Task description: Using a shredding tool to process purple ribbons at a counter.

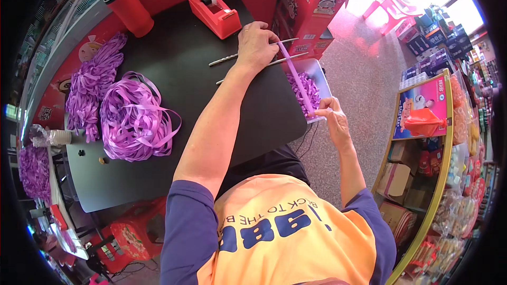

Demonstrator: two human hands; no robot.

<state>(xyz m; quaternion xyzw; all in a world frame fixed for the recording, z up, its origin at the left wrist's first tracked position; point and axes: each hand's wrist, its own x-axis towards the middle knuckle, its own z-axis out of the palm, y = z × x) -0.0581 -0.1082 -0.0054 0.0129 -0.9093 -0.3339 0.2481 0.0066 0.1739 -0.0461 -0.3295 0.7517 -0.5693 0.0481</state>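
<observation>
A purple ribbon (pixel 297 80) stretches between my two hands, slanting over a white bin (pixel 323 85) beside the table edge. My left hand (pixel 256 45) pinches its upper end against two thin metal rods (pixel 288 59); the rods lie roughly parallel, jutting past the table edge. How the ribbon meets the rods is partly hidden by my fingers. Between thumb and fingers, my right hand (pixel 335 121) grips the lower end at the bin's near corner. Inside the bin are many small purple ribbon pieces (pixel 311 91).
Loose heaps of purple ribbon (pixel 134 121) lie on the dark table (pixel 206 126). A red tape dispenser (pixel 215 15) stands beyond my left hand, a red tumbler (pixel 129 8) at the far left. Red cartons (pixel 317 0) rise behind the bin; a shelf display (pixel 417 111) stands right.
</observation>
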